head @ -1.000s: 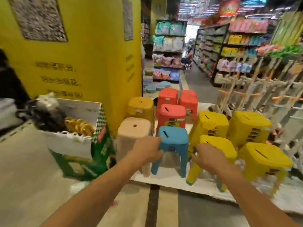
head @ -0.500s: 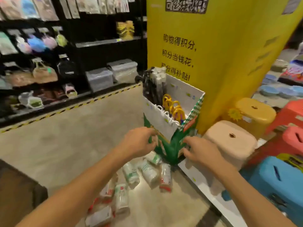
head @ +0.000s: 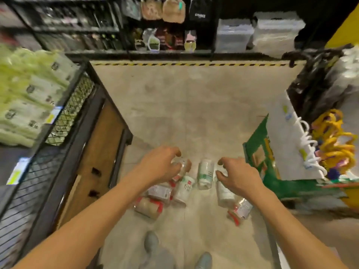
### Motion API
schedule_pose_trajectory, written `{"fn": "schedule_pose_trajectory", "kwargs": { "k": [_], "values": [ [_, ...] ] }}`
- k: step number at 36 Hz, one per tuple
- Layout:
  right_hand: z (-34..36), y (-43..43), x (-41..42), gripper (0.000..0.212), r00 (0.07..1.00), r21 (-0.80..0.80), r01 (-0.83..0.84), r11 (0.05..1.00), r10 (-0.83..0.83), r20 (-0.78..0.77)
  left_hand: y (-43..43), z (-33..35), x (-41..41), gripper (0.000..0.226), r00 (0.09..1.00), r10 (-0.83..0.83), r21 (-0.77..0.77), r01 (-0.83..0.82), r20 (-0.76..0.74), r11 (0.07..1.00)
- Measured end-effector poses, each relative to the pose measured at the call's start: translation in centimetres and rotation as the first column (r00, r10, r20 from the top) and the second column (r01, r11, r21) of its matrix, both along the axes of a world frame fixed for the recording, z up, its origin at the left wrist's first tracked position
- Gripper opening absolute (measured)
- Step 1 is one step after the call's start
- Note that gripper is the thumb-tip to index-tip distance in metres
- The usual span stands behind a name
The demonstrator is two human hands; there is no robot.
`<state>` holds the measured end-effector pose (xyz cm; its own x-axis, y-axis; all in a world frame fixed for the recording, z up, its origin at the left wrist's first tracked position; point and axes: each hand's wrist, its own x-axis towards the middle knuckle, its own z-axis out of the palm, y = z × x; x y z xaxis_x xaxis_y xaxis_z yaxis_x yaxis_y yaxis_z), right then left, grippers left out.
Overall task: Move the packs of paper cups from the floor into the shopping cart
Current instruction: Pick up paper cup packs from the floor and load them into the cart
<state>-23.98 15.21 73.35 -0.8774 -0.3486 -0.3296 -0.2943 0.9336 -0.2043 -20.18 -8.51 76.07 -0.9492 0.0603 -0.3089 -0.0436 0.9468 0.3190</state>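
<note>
Several packs of paper cups lie in a loose heap on the concrete floor: a white-and-green pack [head: 205,174], a white pack with a red label [head: 184,189], a brown pack with red ends [head: 148,205] and a clear pack with red print [head: 240,209]. My left hand [head: 161,166] reaches down with its fingers curled just over a clear pack [head: 183,165] at the heap's far left. My right hand [head: 238,176] hovers with spread fingers above a white pack [head: 223,191]. Neither hand has lifted anything. No shopping cart is in view.
A black wire-mesh rack [head: 73,113] with pale green goods and a wooden side panel [head: 97,152] stands close on the left. A green-and-white cardboard display box [head: 272,152] with yellow-handled items stands on the right. Dark shelving [head: 174,35] stands behind a striped floor line. My shoes [head: 151,243] are below.
The view has swung from the coloured stools, past the yellow pillar, down to the floor. Both hands have dropped toward the heap of cup packs, which now lies directly under them.
</note>
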Motion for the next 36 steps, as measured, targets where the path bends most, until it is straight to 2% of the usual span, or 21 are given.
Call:
{"fn": "schedule_pose_trajectory", "kwargs": {
  "k": [4, 9, 15, 18, 20, 22, 24, 27, 29, 31, 33, 36],
  "values": [
    [-4.4, -3.9, -2.0, 0.039, 0.998, 0.029, -0.051, 0.998, 0.05, 0.036, -4.5, -4.0, -0.8, 0.036, 0.996, 0.073, 0.031, -0.074, 0.048, 0.997],
    [-11.7, -8.6, -3.0, 0.041, 0.987, 0.032, -0.048, 0.998, 0.043, 0.155, -10.0, -11.4, -1.5, 0.027, 0.979, 0.145, 0.052, -0.154, 0.144, 0.987],
    [-23.0, -15.6, -3.6, 0.044, 0.956, 0.047, -0.13, 0.99, 0.112, 0.271, -16.2, -23.9, 0.0, 0.034, 0.928, 0.279, 0.003, -0.289, 0.248, 0.957],
    [-29.2, -19.5, -3.8, 0.046, 0.932, 0.026, -0.173, 0.985, 0.155, 0.328, -18.6, -31.1, 1.3, 0.03, 0.868, 0.377, 0.009, -0.401, 0.324, 0.916],
    [-33.4, -22.0, -4.0, 0.046, 0.918, 0.012, -0.211, 0.977, 0.194, 0.345, -20.0, -36.2, 2.4, 0.039, 0.798, 0.451, 0.01, -0.495, 0.4, 0.869],
    [-37.8, -24.4, -4.2, 0.046, 0.902, -0.008, -0.254, 0.967, 0.24, 0.36, -21.1, -41.2, 3.6, 0.037, 0.721, 0.543, 0.024, -0.611, 0.43, 0.792],
    [-42.8, -26.7, -4.4, 0.049, 0.881, -0.039, -0.289, 0.957, 0.281, 0.381, -22.1, -45.9, 4.7, 0.034, 0.648, 0.635, 0.077, -0.723, 0.42, 0.687],
    [-50.4, -29.7, -4.8, 0.055, 0.862, -0.052, -0.317, 0.947, 0.311, 0.4, -22.9, -53.3, 6.3, 0.044, 0.542, 0.728, 0.099, -0.825, 0.42, 0.557],
    [-55.6, -31.3, -4.7, 0.059, 0.851, -0.051, -0.346, 0.937, 0.337, 0.402, -23.2, -58.8, 7.4, 0.051, 0.44, 0.771, 0.064, -0.883, 0.461, 0.465],
    [-60.8, -32.7, -4.7, 0.063, 0.836, -0.049, -0.394, 0.918, 0.38, 0.396, -23.4, -64.3, 7.9, 0.062, 0.3, 0.794, -0.007, -0.934, 0.53, 0.357],
    [-65.7, -34.1, -4.8, 0.069, 0.828, -0.036, -0.427, 0.904, 0.407, 0.386, -23.6, -69.3, 8.0, 0.073, 0.16, 0.828, -0.097, -0.964, 0.538, 0.249],
    [-72.4, -36.1, -4.8, 0.087, 0.826, 0.0, -0.44, 0.898, 0.404, 0.393, -23.1, -75.8, 7.8, 0.092, 0.033, 0.839, -0.148, -0.98, 0.542, 0.134]
  ]
}}
